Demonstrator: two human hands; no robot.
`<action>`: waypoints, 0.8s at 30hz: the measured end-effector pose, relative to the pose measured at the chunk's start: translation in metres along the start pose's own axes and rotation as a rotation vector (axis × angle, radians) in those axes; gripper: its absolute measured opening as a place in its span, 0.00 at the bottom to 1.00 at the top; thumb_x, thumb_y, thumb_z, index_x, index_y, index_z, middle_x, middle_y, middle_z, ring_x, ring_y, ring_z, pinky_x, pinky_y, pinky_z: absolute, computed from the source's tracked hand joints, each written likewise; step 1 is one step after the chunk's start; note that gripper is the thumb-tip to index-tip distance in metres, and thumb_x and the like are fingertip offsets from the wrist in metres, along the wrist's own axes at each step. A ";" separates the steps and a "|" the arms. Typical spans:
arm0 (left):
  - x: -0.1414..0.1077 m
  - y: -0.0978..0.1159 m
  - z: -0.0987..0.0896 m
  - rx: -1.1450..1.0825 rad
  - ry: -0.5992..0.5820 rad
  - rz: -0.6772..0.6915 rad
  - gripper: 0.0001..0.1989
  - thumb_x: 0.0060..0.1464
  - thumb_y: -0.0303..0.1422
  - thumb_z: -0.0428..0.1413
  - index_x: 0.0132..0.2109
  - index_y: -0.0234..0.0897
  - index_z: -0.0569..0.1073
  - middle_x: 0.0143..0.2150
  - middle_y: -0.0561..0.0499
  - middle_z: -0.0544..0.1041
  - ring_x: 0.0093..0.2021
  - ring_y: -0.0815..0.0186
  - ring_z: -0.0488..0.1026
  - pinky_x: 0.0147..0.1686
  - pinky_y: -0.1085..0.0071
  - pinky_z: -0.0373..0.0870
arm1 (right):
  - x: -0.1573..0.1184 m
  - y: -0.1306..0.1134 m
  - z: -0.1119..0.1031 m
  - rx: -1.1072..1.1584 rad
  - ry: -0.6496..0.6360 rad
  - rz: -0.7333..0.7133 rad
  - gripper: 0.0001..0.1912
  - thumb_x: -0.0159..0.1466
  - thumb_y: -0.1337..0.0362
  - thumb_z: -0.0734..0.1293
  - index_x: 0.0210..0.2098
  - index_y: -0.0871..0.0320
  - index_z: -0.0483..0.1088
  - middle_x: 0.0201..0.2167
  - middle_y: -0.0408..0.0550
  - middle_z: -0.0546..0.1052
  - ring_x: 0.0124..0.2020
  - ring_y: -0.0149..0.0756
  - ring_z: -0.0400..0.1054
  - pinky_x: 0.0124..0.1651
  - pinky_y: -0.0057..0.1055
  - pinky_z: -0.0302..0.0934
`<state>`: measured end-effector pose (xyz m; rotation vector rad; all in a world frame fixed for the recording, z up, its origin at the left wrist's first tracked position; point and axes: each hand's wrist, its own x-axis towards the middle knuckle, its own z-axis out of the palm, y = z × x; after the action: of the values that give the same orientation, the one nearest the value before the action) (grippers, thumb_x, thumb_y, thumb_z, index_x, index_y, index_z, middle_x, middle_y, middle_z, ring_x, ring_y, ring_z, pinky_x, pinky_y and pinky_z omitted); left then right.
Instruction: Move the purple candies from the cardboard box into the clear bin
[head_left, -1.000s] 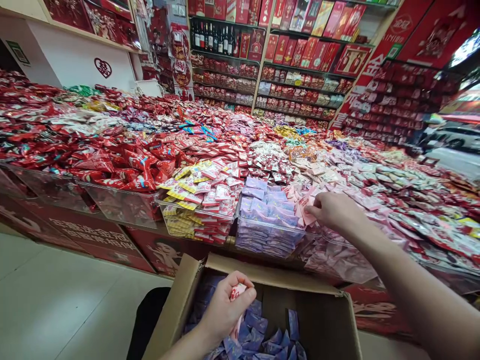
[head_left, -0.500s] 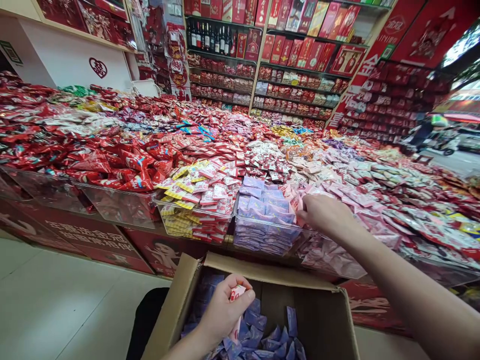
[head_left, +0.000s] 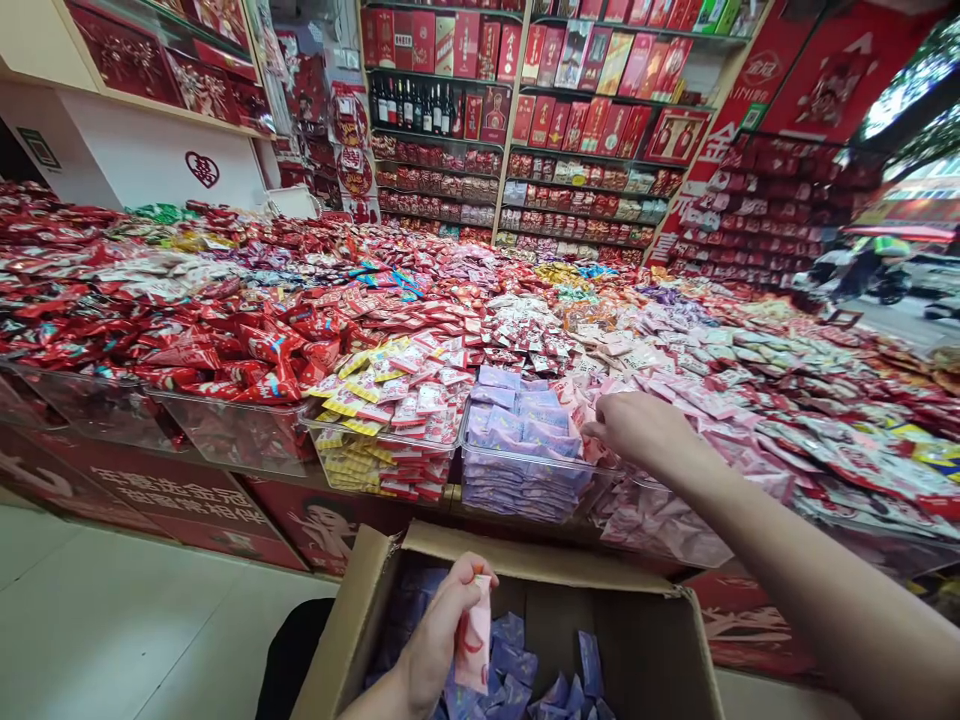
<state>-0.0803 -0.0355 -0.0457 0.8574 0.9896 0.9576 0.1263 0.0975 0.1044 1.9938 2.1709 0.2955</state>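
My left hand is closed on a pink packet above the open cardboard box, where purple packets lie loose. My right hand reaches over the clear bins, its fingers closed at the right edge of the bin of stacked purple packets. Pink packets lie around its fingertips; whether it grips one is hidden. To the right and below my right hand are more pink packets in a clear bin.
White and yellow packets and red packets fill bins to the left. Behind the wide display stand shelves with boxes and bottles. A black-clad leg shows beside the box, over the tiled floor.
The pink packet in my left hand now hangs more in view, turned upright. My right hand has shifted slightly left relative to the bins. The whole view has tilted up a little.
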 end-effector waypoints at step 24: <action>0.020 0.050 0.037 -0.375 0.092 0.240 0.08 0.41 0.30 0.60 0.29 0.31 0.69 0.25 0.54 0.73 0.26 0.75 0.68 0.28 0.78 0.67 | -0.085 -0.049 0.040 1.472 -0.287 -0.358 0.12 0.56 0.58 0.63 0.33 0.61 0.69 0.29 0.48 0.74 0.29 0.32 0.67 0.32 0.27 0.62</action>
<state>-0.0537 -0.0053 0.0058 0.6270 0.7600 1.3486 0.0971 0.0095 0.0530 1.6676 2.6319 -1.9768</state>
